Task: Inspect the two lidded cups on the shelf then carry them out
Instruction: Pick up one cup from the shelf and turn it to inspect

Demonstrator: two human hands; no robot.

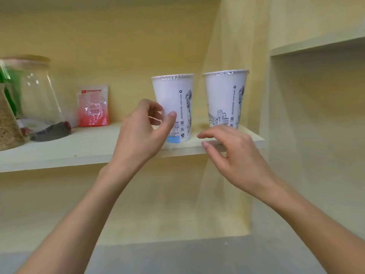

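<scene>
Two white paper cups with black line drawings and sealed film lids stand upright on a pale wooden shelf. The left cup is near the middle, the right cup close to the shelf's right end. My left hand is just in front of the left cup's lower side, fingers curled and apart, thumb tip over the cup wall; I cannot tell if it touches. My right hand hovers at the shelf's front edge below the right cup, fingers spread, holding nothing.
A red and white sachet leans against the back wall left of the cups. A large glass jar with dark contents and a container of brown grains stand at the far left. A vertical cabinet panel closes the shelf on the right.
</scene>
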